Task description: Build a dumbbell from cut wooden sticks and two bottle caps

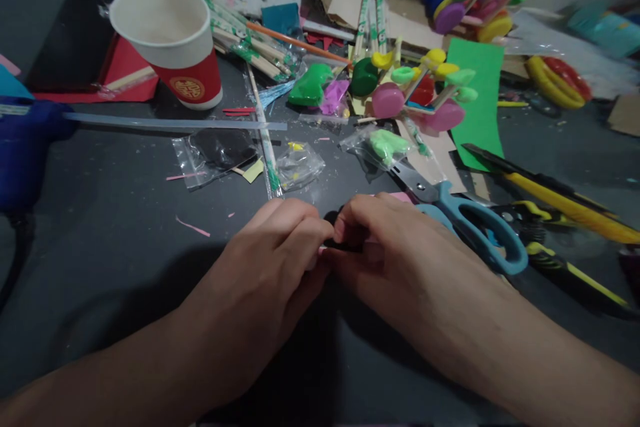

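Observation:
My left hand (273, 267) and my right hand (395, 253) meet at the middle of the dark table, fingertips pinched together. Between them is a small black piece (343, 243), mostly covered by the fingers. Something pale pink shows just below it, too hidden to name. Blue-handled scissors (480, 227) lie beside my right hand, partly behind it. Beyond the hands rest a bag of light green clay (387, 145), a small clear bag (300, 167) and a bag with black material (220, 147).
A paper cup (185, 47) stands at the back left, near a blue glue gun (25, 147). Wrapped chopsticks (255, 47), coloured clay and a green sheet (477, 93) lie at the back. A yellow cutter (565, 197) and pliers (565, 260) are at right.

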